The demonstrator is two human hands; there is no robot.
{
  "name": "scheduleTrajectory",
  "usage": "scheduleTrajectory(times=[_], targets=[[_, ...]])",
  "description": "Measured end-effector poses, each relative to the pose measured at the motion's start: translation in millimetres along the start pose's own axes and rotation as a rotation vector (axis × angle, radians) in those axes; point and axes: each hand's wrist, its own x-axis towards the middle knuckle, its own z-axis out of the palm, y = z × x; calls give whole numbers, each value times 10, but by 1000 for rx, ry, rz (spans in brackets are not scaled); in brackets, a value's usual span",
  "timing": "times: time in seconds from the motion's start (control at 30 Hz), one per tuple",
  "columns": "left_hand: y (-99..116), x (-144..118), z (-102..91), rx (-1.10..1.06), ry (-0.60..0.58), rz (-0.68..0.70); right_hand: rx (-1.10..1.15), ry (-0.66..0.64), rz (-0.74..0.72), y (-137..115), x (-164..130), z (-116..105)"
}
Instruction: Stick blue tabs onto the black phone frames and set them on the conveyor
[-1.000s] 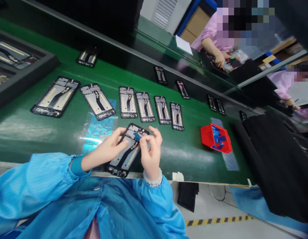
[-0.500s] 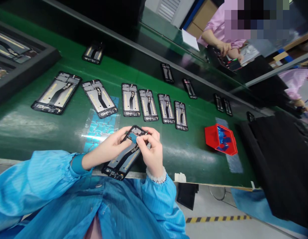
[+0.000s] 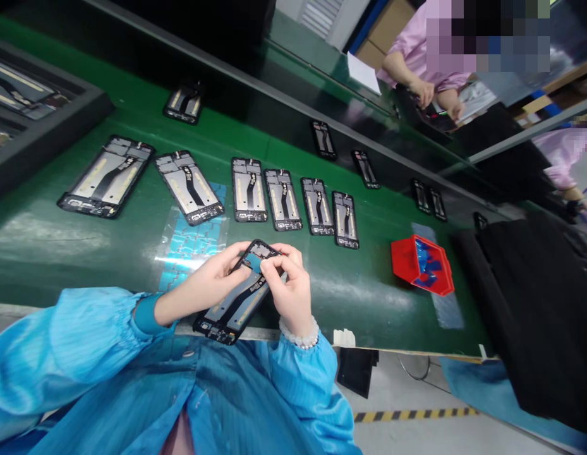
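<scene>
My left hand (image 3: 212, 278) grips the left edge of a black phone frame (image 3: 236, 303) held over the near edge of the green belt (image 3: 60, 246). My right hand (image 3: 288, 287) pinches a small blue sticker (image 3: 255, 262) against the frame's top end. Just left of the hands, a clear sheet of blue stickers (image 3: 191, 243) lies flat on the belt. A row of several similar phone frames (image 3: 284, 199) rests beyond the hands.
A red bin (image 3: 422, 264) with blue scraps sits to the right. A dark tray (image 3: 32, 120) holding parts is at the far left. More frames ride the belt's far side. Across the line, a person in a pink coat (image 3: 411, 50) works.
My right hand has drawn in closer and pressed the blue sticker down onto the frame's top end. The frame has tilted slightly toward me.
</scene>
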Motion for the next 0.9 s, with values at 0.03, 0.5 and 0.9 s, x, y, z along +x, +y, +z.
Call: scheduleTrajectory(times=[0.03, 0.5, 0.9], targets=[[-2, 0, 0, 1, -1, -1, 0, 1, 2, 1, 0, 0], [87, -14, 0, 26, 6, -81, -70, 31, -42, -24, -10, 13], [112, -27, 6, 137, 24, -142, -46, 25, -31, -22, -30, -1]])
